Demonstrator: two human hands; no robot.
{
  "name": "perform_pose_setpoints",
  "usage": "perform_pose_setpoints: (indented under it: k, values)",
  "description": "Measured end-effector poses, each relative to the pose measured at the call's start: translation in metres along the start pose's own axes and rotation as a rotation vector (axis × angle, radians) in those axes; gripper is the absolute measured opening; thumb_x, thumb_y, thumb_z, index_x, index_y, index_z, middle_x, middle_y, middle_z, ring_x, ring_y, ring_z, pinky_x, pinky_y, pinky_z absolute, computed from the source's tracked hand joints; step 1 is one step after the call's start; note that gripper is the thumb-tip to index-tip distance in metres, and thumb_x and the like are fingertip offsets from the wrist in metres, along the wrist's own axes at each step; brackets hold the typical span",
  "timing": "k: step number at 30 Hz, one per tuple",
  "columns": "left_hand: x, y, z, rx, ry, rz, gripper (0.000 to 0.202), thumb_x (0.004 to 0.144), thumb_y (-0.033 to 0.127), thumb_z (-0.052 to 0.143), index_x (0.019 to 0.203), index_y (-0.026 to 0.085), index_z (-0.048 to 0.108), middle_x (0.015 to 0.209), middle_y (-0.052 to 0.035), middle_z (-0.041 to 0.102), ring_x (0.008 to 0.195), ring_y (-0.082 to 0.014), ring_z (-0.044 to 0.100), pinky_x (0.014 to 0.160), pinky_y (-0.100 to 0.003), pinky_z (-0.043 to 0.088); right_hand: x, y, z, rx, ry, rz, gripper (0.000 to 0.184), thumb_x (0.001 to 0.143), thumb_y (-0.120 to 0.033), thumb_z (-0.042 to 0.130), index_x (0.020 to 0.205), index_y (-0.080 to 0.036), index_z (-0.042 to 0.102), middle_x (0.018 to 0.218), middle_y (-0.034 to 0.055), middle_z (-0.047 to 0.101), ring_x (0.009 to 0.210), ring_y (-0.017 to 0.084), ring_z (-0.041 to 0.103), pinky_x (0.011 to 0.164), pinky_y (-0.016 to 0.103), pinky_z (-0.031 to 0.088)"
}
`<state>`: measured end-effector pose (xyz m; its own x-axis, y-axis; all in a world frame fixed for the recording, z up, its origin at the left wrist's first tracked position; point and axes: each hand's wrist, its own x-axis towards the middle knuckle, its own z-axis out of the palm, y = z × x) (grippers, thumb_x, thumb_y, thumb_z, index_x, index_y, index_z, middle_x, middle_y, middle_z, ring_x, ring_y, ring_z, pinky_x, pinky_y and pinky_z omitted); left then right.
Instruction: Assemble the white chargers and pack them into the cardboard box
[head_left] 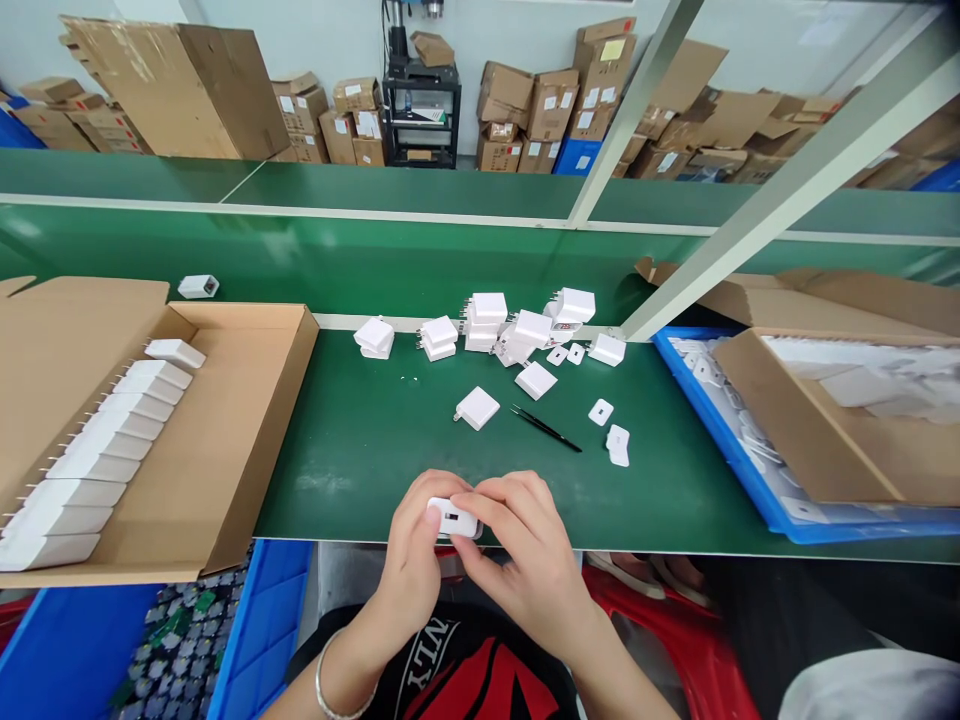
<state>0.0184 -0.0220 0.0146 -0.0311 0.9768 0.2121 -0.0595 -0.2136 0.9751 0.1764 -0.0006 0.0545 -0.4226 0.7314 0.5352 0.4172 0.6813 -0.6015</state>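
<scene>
A white charger (454, 518) with a dark slot in its end face sits between both hands at the table's front edge. My left hand (416, 560) grips its left side, thumb on the end face. My right hand (525, 550) pinches the right side with thumb and fingers. Beyond them lie a single white charger (477, 408), black tweezers (546, 428) and a small white end plate (601, 412). A few more white plates (618, 445) overlap to the right. Further back, several white chargers with metal prongs (517, 330) are heaped together.
An open cardboard box (247, 430) at left holds a row of white chargers (112, 440). A blue tray (720, 440) at right carries white parts and another cardboard box (810, 430). A slanted metal post (750, 230) rises behind. Below left, a blue bin (259, 630) contains circuit boards.
</scene>
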Motion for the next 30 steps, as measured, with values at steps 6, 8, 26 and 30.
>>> perform_pose_setpoints:
  k: [6,8,26,30]
  values:
    - [0.0029,0.0024,0.0004,-0.006,0.028,-0.057,0.030,0.109,0.038,0.045,0.101,0.021,0.067,0.102,-0.0054,0.065,0.097,-0.0208,0.060,0.087,-0.031,0.046,-0.0001,-0.0009,0.0003,0.013,-0.015,0.004,0.036,0.094,-0.005,0.069,0.128,-0.019,0.065,0.108,0.0079,0.067,0.099,0.023,0.055,0.087,0.039,0.049]
    - [0.0035,0.0031,-0.0001,-0.009,0.039,-0.078,0.028,0.109,0.036,0.046,0.099,0.021,0.067,0.101,-0.0051,0.066,0.096,-0.0202,0.061,0.087,-0.031,0.046,-0.0007,-0.0009,0.0008,0.013,-0.013,0.000,0.035,0.094,-0.006,0.069,0.126,-0.018,0.065,0.108,0.0079,0.067,0.098,0.023,0.055,0.087,0.039,0.049]
    - [-0.0025,-0.0002,-0.0053,-0.031,0.028,-0.034,0.028,0.110,0.037,0.043,0.110,0.023,0.067,0.111,-0.0063,0.064,0.106,-0.0222,0.059,0.092,-0.032,0.045,0.0002,-0.0013,0.0017,0.099,-0.016,0.096,0.034,0.097,-0.009,0.067,0.128,-0.023,0.064,0.109,0.0071,0.063,0.102,0.022,0.056,0.088,0.040,0.051]
    - [-0.0040,-0.0011,-0.0046,0.030,0.035,-0.027,0.026,0.112,0.034,0.040,0.114,0.024,0.064,0.114,-0.0059,0.063,0.108,-0.0208,0.059,0.094,-0.032,0.045,-0.0030,0.0017,0.0025,0.061,-0.014,0.108,0.036,0.099,-0.012,0.066,0.132,-0.026,0.066,0.111,0.0076,0.058,0.102,0.022,0.055,0.088,0.040,0.051]
